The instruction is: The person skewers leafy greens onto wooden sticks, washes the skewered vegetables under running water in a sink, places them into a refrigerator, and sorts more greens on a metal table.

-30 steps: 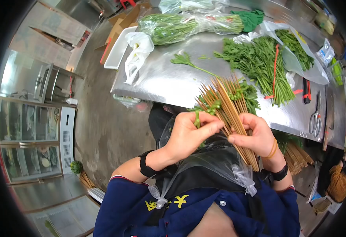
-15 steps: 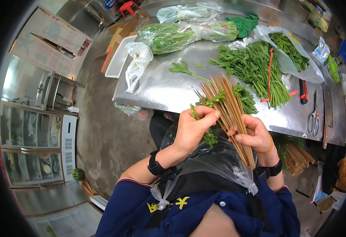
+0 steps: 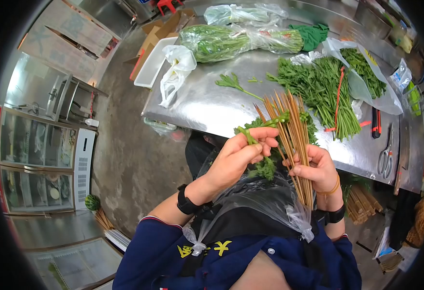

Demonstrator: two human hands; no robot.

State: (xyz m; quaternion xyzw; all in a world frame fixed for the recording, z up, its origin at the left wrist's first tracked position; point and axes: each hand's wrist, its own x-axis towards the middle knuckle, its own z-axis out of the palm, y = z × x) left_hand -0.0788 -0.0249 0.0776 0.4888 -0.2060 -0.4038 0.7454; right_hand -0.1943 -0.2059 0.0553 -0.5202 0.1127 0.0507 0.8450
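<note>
The grip of the right hand (image 3: 320, 169) was closed around a bundle of sticks (image 3: 301, 128), their long axis pointed away toward the worktop (image 3: 207, 104); just left of them, a green stem (image 3: 247, 136) was pinched by the left hand (image 3: 235, 157).

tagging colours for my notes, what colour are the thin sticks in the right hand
Brown: the thin sticks in the right hand, best seen in the head view.

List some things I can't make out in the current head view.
All in the head view:
Brown sticks: part of their lower half, hidden by the right hand.
Green stem: the portion inside the left hand, hidden by its fingers.
Red stool: cut off by the upper edge.
Glass-door cabinet: contents too small to identify.
</note>
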